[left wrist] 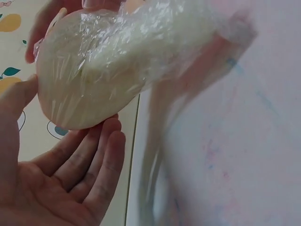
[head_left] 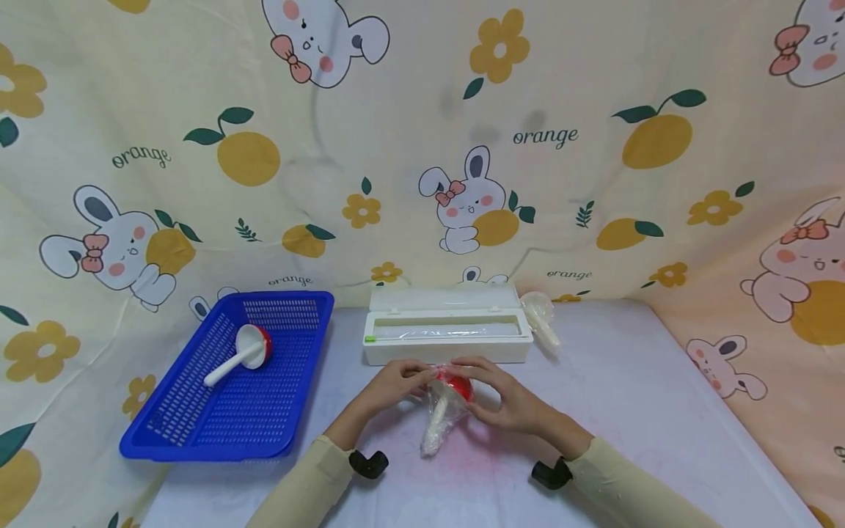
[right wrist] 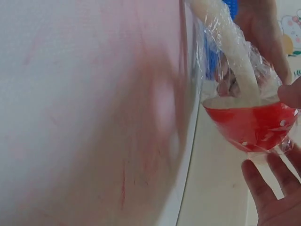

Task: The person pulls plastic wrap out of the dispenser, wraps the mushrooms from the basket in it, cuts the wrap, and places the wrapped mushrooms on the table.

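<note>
A toy mushroom (head_left: 458,386) with a red, white-dotted cap and a white stem is wrapped in clear plastic film; its stem points down toward the front of the table. My left hand (head_left: 392,389) holds the cap from the left side, thumb and fingertips at its rim in the left wrist view. From the right, my right hand (head_left: 508,400) grips the same cap between thumb and fingers. Film bunches around the stem (right wrist: 242,70) in the right wrist view, and the wrapped cap's pale underside (left wrist: 66,89) faces the left wrist camera.
A white film dispenser box (head_left: 449,352) with its lid raised stands just behind the hands. Beside it on the right lies a film-wrapped, white-stemmed thing (head_left: 541,323). On the left, a blue basket (head_left: 218,433) contains another red-capped toy mushroom (head_left: 249,348). Patterned cloth (head_left: 409,132) hangs behind.
</note>
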Available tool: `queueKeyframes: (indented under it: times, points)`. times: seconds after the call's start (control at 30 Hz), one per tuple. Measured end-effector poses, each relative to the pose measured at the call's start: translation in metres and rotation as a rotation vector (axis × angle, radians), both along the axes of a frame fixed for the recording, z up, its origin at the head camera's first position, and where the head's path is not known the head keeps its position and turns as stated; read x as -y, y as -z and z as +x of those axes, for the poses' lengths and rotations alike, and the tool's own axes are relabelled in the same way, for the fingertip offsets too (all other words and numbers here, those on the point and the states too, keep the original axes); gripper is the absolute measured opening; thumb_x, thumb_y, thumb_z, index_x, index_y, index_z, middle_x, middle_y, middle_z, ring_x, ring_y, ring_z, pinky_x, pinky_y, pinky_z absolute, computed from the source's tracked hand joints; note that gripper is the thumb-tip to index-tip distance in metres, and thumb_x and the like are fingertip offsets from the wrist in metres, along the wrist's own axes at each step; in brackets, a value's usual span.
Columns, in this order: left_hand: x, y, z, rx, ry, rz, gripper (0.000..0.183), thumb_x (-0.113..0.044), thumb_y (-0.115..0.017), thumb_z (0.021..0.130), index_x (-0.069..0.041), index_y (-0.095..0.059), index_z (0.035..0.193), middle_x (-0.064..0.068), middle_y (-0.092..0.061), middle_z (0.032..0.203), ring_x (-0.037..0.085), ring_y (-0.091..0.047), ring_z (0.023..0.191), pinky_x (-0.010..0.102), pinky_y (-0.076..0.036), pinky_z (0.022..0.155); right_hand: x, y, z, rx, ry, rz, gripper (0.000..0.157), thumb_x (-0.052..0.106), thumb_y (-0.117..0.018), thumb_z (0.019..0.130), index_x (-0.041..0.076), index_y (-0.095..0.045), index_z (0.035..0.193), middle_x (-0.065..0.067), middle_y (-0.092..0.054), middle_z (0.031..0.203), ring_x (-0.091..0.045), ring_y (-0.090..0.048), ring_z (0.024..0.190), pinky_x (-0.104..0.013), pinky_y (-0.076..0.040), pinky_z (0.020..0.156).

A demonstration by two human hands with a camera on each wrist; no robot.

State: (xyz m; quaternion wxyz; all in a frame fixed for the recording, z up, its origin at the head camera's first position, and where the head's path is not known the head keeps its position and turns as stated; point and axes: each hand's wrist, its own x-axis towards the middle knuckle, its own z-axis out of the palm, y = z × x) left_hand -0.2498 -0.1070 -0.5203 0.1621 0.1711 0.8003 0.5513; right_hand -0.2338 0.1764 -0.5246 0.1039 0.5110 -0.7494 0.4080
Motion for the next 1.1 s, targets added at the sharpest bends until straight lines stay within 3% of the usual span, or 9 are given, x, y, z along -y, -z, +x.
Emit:
queueKeyframes:
  times: [0.2,0.3,0.47,0.6,0.77,1.1]
  points:
    - [0.004,0.002,0.002,0.01,-0.129,0.044,0.046,-0.037,-0.066,0.108,0.002,-0.072,0.131,0.018,-0.078,0.119,0.03,-0.078,0.101,0.048,-0.061,0.094,-0.002,0.0,0.006,0.084,0.105,-0.02,0.079,0.003,-0.085,0.09,0.004,-0.045,0.159,-0.02,-0.048,0.158,-0.031,-0.048,0.146,-0.049,-0.051,0.113]
    - [0.004,0.003,0.002,0.003,-0.205,0.081,0.047,-0.037,-0.066,0.108,0.003,-0.071,0.131,0.019,-0.077,0.121,0.031,-0.078,0.104,0.048,-0.061,0.096,-0.002,0.001,0.01,0.138,0.179,-0.069,0.08,0.005,-0.086,0.09,0.003,-0.043,0.158,-0.019,-0.049,0.157,-0.035,-0.05,0.142,-0.056,-0.055,0.105]
    - [0.001,0.001,0.002,-0.006,-0.331,0.17,0.043,-0.031,-0.067,0.108,0.006,-0.07,0.131,0.022,-0.077,0.119,0.033,-0.076,0.107,0.045,-0.061,0.096,0.002,0.003,0.017,0.263,0.355,-0.153,0.061,0.009,-0.087,0.091,0.002,-0.056,0.143,-0.018,-0.062,0.138,-0.042,-0.062,0.121,-0.047,-0.062,0.089]
    - [-0.004,-0.002,0.002,-0.016,-0.405,0.255,0.042,-0.025,-0.065,0.109,0.009,-0.067,0.134,0.026,-0.076,0.118,0.039,-0.076,0.111,0.042,-0.06,0.097,0.008,0.006,0.021,0.439,0.471,-0.134,0.043,0.016,-0.087,0.093,0.003,-0.066,0.129,-0.016,-0.071,0.119,-0.031,-0.07,0.103,-0.038,-0.062,0.082]
    - [-0.011,-0.007,0.003,-0.024,-0.465,0.339,0.04,-0.022,-0.066,0.109,0.011,-0.067,0.132,0.029,-0.076,0.115,0.04,-0.076,0.11,0.042,-0.06,0.098,0.016,0.009,0.024,0.57,0.495,-0.049,0.041,0.021,-0.086,0.094,-0.001,-0.07,0.126,-0.01,-0.074,0.108,-0.017,-0.071,0.094,-0.03,-0.06,0.082]
    - [-0.019,-0.007,0.003,-0.018,-0.479,0.428,0.04,-0.02,-0.067,0.108,0.012,-0.067,0.131,0.029,-0.075,0.119,0.033,-0.076,0.11,0.041,-0.059,0.099,0.033,0.011,0.025,0.595,0.499,-0.025,0.034,0.025,-0.087,0.093,0.004,-0.073,0.117,-0.002,-0.074,0.092,-0.014,-0.068,0.082,-0.027,-0.058,0.074]
